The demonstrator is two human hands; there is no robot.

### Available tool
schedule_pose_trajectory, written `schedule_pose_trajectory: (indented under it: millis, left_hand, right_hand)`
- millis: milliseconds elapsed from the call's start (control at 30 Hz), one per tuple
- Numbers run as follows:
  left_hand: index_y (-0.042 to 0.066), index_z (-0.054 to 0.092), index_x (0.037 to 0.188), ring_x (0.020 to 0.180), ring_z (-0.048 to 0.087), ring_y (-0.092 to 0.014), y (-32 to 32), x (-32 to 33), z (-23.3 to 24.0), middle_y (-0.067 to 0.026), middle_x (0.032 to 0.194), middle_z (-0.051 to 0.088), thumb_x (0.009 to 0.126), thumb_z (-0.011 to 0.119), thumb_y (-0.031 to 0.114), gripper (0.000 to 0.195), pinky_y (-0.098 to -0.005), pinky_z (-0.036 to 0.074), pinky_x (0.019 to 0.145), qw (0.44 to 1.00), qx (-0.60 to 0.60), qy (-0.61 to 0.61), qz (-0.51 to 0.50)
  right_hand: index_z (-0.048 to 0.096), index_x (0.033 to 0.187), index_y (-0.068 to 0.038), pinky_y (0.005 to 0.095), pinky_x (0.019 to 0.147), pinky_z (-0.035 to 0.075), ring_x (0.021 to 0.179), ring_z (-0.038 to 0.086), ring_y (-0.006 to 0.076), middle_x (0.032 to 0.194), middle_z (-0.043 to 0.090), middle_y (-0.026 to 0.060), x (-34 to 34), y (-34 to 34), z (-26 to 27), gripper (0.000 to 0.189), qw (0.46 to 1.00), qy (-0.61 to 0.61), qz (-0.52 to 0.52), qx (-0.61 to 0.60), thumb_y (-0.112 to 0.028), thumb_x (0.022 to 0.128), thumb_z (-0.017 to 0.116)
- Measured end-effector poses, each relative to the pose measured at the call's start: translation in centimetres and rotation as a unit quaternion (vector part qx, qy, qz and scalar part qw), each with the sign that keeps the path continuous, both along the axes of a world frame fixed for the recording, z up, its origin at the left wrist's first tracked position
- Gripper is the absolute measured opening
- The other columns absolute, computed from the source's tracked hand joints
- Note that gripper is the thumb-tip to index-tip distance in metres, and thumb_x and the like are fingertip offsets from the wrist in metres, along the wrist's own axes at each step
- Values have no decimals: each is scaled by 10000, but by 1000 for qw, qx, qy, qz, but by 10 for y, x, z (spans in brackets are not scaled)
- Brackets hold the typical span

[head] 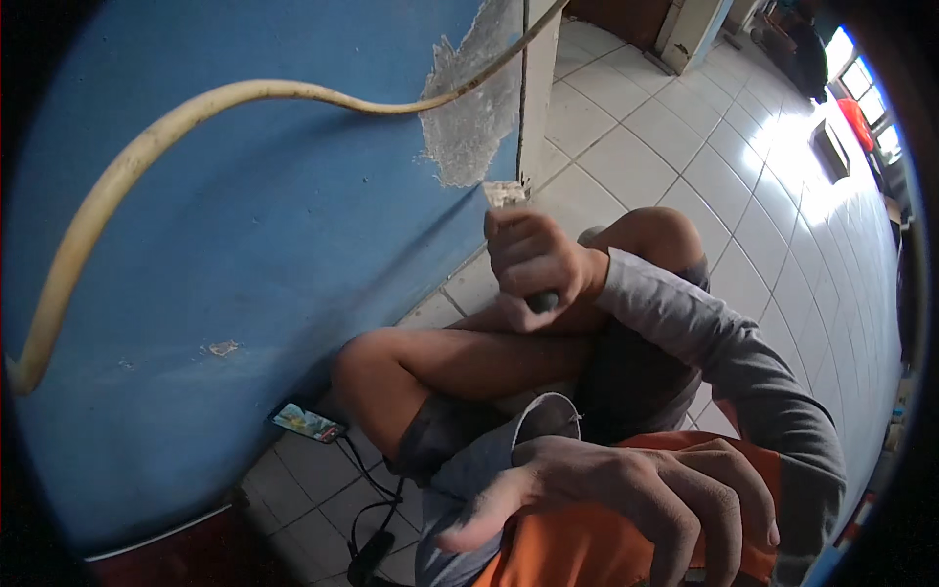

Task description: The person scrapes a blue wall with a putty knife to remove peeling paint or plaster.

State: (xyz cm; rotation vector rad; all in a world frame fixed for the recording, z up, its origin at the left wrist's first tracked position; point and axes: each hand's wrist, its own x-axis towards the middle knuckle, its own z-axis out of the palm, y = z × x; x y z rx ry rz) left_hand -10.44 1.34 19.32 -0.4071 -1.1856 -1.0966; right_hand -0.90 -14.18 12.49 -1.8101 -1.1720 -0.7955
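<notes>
In the head view, my right hand (pixel 532 257) is closed around a scraper. Its dark rounded handle end (pixel 543 301) shows below the fist, and a pale, smeared blade (pixel 505 193) extends beyond it, close to the wall's edge. Whether the blade touches the wall cannot be seen. Above it, a bare grey patch (pixel 469 132) breaks the blue painted wall (pixel 293 220). My left hand (pixel 623 477) is raised near the camera over my orange shirt, fingers bent and apart, with nothing in it. Dust coats its skin.
A cream hose (pixel 183 117) bends across the wall. By my knee, a lit phone (pixel 306 422) lies on white floor tiles (pixel 631 158), with a black cable (pixel 359 469) attached. My crossed legs (pixel 469 359) lie below my right hand. A doorway edge (pixel 539 95) borders the wall.
</notes>
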Motion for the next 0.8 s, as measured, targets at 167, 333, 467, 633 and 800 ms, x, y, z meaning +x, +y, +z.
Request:
schedule_pose_trajectory:
  millis: [167,333,467,633,800]
  left_hand:
    - [-131,558,1281,1279,457,-476,17,24,12,-347,1251,554,664,541,921,1220,-612,306,1045,998,-10,-59,16]
    - [-143,535,1302,1293,456,-484,4,-12,-3,-364,1285,530,645,564,920,1250,-611,294,1058,999,-6,20,24]
    - [-153,517,1319,1305,456,-489,7,-21,2,-377,1312,512,629,583,919,1276,-610,285,1068,998,-14,34,46]
    - [-165,495,1340,1320,455,-497,2,-37,2,-393,1346,489,610,606,917,1310,-610,273,1080,993,-31,92,67]
    - [-178,472,1361,1334,455,-504,3,-35,0,-409,1380,465,591,629,916,1347,-609,261,1093,990,-56,95,91]
  right_hand:
    - [465,616,-91,356,618,369,502,481,236,569,473,34,-17,23,34,256,997,-51,59,-22,-83,805,637]
    - [449,630,-98,364,610,368,513,469,237,570,434,32,-7,5,0,253,1000,-4,7,-8,-89,834,598]
    - [467,640,-110,369,609,369,519,469,232,579,438,14,-15,9,18,236,998,-27,10,-50,-61,815,617]
    - [472,636,-110,361,611,371,527,497,231,579,469,16,-6,5,3,249,999,18,-5,-36,-54,813,638]
    - [464,631,-87,354,609,371,521,480,230,574,455,29,-16,11,24,253,998,-52,14,-37,-53,815,633]
